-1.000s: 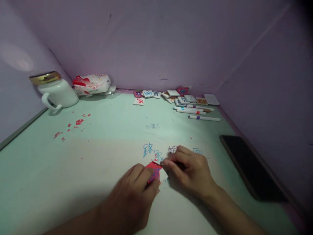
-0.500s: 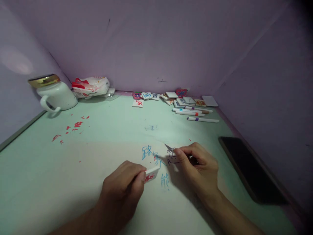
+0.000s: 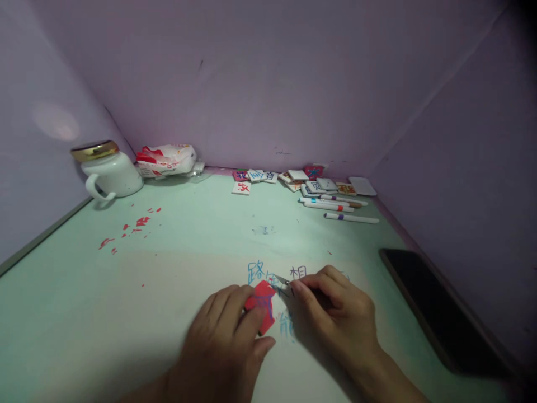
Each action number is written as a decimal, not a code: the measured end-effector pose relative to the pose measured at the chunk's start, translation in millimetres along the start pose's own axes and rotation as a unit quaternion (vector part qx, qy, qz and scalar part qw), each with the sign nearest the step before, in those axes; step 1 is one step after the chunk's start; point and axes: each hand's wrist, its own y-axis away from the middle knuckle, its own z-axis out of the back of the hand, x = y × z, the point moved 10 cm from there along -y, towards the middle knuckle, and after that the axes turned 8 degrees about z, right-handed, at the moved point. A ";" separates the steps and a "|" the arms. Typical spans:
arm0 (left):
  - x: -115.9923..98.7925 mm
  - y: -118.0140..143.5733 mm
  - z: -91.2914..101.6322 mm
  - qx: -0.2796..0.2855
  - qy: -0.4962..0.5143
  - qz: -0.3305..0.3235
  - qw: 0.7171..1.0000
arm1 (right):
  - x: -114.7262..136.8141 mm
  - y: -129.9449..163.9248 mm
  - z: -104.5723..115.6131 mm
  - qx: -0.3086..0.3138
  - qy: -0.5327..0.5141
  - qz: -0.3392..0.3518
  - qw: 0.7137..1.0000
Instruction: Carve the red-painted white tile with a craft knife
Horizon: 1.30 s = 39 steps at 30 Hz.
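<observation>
My left hand [image 3: 226,330] is closed on a small tile [image 3: 265,289], whose red face with blue-purple strokes is turned up. Fingers cover its left side and part of the lower edge. In my right hand [image 3: 335,308] is a craft knife [image 3: 283,280], pinched between thumb and fingers, its pointed blade aimed left just above the tile's upper right corner. I cannot tell whether the blade touches the tile. Around both hands, blue and purple characters are written on a pale sheet [image 3: 168,313], some of them partly covered by the tile and hands.
Red shavings [image 3: 142,222] lie at left, near a white mug [image 3: 115,173] with a gold lid. A red-and-white packet [image 3: 168,161] rests by the back wall. Several character tiles [image 3: 257,176] and markers [image 3: 329,206] sit at the back. A dark phone [image 3: 436,308] lies at right.
The tile in my left hand has turned from showing a white edge and a red mark to showing its red face, and my left fingers have shifted over it. The knife has come lower, nearer the tile.
</observation>
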 end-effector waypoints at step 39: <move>5.8 -1.5 -10.7 0.039 -0.052 0.004 0.998 | 8.5 -8.3 -24.9 0.113 0.079 0.075 0.988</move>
